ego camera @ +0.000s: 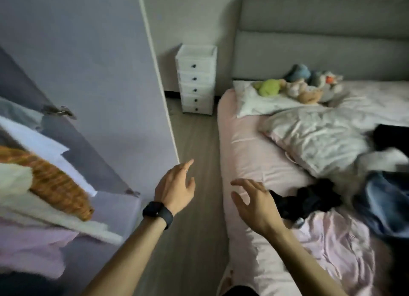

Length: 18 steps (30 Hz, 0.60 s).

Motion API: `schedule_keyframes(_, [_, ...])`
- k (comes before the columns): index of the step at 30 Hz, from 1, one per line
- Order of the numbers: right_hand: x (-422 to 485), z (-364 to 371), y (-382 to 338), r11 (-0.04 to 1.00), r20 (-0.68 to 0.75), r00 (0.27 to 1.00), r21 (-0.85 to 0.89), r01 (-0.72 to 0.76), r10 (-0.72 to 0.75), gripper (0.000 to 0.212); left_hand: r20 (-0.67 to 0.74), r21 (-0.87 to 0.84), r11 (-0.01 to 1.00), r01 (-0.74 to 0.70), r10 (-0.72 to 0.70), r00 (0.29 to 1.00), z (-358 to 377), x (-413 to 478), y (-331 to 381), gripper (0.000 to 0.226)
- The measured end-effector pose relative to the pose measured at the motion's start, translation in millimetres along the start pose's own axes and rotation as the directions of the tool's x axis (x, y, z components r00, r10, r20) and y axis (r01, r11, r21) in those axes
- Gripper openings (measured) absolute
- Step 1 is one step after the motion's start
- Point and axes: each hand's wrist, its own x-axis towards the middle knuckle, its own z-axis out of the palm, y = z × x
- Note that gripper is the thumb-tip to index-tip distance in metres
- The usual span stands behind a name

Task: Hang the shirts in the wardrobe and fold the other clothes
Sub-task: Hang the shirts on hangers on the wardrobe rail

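Nothing is held by the left grip (174, 185), which is spread wide over the floor (194, 140) beside the wardrobe door (88, 63). Nothing is held by the right grip (254, 205) either, spread above the bed (243, 154). Black clothes (309, 198) are piled just beside it.

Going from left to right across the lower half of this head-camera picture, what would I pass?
Orange knitted garment → left hand → right hand → black garment → blue garment. The wardrobe door spans too widely to place.
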Motion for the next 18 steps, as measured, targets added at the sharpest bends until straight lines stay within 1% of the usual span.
schedule_keyframes(1, [-12.3, -9.2, 20.4, 0.996, -0.031, 0.996, -0.007, -0.087, 0.087, 0.025, 0.05, 0.002, 0.997, -0.074, 0.074, 0.996, 17.6, 10.0, 24.1, 0.053])
schedule_keyframes(3, [-41.3, -35.3, 69.4, 0.964, -0.127, 0.957, -0.005, -0.265, 0.262, 0.026, 0.192, -0.051, 0.976, -0.214, 0.219, 0.956, 63.7, 27.4, 84.3, 0.052])
schedule_keyframes(5, [-60.5, -51.1, 100.2, 0.924, -0.155, 0.913, 0.005, -0.381, 0.378, 0.027, 0.283, -0.142, 0.95, -0.278, 0.308, 0.908, 95.4, 34.1, 123.7, 0.051])
schedule_keyframes(7, [-78.9, -64.4, 128.7, 0.876, -0.16, 0.863, 0.022, -0.483, 0.48, 0.028, 0.361, -0.174, 0.93, -0.324, 0.366, 0.858, 127.8, 38.2, 154.5, 0.051])
schedule_keyframes(8, [-93.8, -77.4, 157.4, 0.835, -0.199, 0.814, 0.051, -0.547, 0.545, 0.028, 0.407, -0.173, 0.911, -0.374, 0.412, 0.815, 156.8, 44.4, 185.1, 0.052])
schedule_keyframes(10, [-104.8, -78.0, 171.3, 0.82, -0.202, 0.798, 0.053, -0.57, 0.568, 0.026, 0.43, -0.158, 0.91, -0.383, 0.413, 0.803, 172.9, 46.1, 191.6, 0.053])
schedule_keyframes(11, [-112.1, -80.5, 182.0, 0.789, -0.193, 0.769, 0.063, -0.611, 0.61, 0.026, 0.446, -0.162, 0.905, -0.393, 0.422, 0.789, 185.0, 45.8, 198.8, 0.053])
schedule_keyframes(14, [-132.2, -89.3, 224.2, 0.699, -0.152, 0.684, 0.09, -0.71, 0.714, 0.031, 0.521, -0.119, 0.878, -0.464, 0.453, 0.723, 227.6, 46.4, 225.2, 0.052])
schedule_keyframes(16, [-140.6, -91.3, 244.3, 0.661, -0.142, 0.647, 0.114, -0.742, 0.75, 0.032, 0.578, -0.088, 0.867, -0.491, 0.446, 0.683, 246.9, 46.7, 231.3, 0.053])
schedule_keyframes(18, [-146.9, -93.4, 270.0, 0.609, -0.136, 0.593, 0.167, -0.776, 0.794, 0.032, 0.644, -0.057, 0.85, -0.523, 0.432, 0.632, 270.8, 49.2, 238.6, 0.055])
